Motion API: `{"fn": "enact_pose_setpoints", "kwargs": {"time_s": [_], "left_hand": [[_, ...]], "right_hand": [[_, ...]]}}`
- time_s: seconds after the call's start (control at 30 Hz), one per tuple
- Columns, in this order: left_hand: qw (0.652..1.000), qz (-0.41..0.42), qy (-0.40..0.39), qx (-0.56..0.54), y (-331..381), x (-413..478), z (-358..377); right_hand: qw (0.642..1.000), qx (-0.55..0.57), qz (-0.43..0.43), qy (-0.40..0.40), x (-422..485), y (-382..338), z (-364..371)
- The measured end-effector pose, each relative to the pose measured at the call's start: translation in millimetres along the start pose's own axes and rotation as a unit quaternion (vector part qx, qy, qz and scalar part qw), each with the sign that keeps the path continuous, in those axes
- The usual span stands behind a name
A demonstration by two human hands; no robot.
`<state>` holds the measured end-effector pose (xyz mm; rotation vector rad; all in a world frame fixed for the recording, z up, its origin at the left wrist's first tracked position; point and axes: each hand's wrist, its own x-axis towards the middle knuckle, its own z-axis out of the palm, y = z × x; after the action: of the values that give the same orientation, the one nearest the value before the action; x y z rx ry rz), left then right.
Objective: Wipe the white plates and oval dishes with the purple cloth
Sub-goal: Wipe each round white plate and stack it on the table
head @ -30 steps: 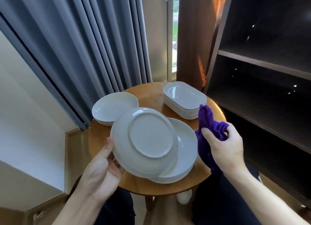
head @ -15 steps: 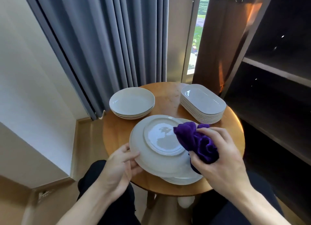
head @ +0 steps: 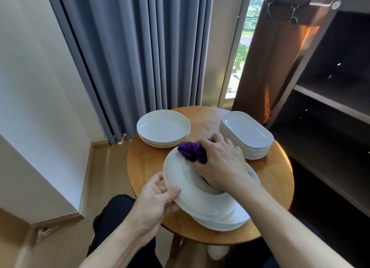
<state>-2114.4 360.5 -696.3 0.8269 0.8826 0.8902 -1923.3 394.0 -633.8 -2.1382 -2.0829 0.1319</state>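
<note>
My left hand (head: 158, 197) grips the near left rim of a white plate (head: 192, 195), which is turned underside up above a stack of round plates (head: 226, 223) at the table's front. My right hand (head: 222, 163) presses the bunched purple cloth (head: 192, 150) on the far part of that plate's underside. A second stack of round plates (head: 163, 128) sits at the back left. A stack of oval dishes (head: 247, 134) stands at the back right.
Everything rests on a small round wooden table (head: 274, 177). Grey curtains (head: 140, 57) hang behind it, a window strip beside them. A dark shelving unit (head: 330, 107) stands close on the right. A white wall and wooden floor lie to the left.
My right hand has slid the purple cloth from the plate's right side toward its far edge. The plate has lowered nearer the stack, and the view has tilted up.
</note>
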Motion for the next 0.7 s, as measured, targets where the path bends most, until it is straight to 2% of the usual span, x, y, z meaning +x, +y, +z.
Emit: {"fn": "enact_pose_setpoints", "kwargs": {"time_s": [0.1,0.2,0.27,0.37,0.4,0.47,0.53,0.7], "left_hand": [[1.0,0.004,-0.007,0.005,0,0,0],[1.0,0.004,-0.018,0.015,0,0,-3],[0.999,0.01,-0.027,0.019,1,1,-5],[0.999,0.028,-0.025,0.017,-1,1,-3],[0.999,0.035,-0.012,0.018,-3,1,-2],[0.999,0.034,0.019,0.027,-8,1,-1],[0.999,0.023,0.034,0.033,-11,2,-3],[0.999,0.003,0.028,0.024,-9,6,-6]], "right_hand": [[0.999,-0.017,0.046,-0.021,-10,9,-4],[0.998,0.002,0.04,-0.048,-35,2,-10],[0.999,0.022,-0.001,-0.033,-50,-12,-12],[0.995,0.046,-0.08,0.04,-61,-43,-9],[0.992,0.029,-0.105,0.058,-59,-52,-6],[0.989,-0.038,-0.136,0.044,-48,-68,0],[0.988,-0.065,-0.137,0.009,-27,-78,0],[0.995,-0.037,-0.087,-0.015,35,-77,-10]]}}
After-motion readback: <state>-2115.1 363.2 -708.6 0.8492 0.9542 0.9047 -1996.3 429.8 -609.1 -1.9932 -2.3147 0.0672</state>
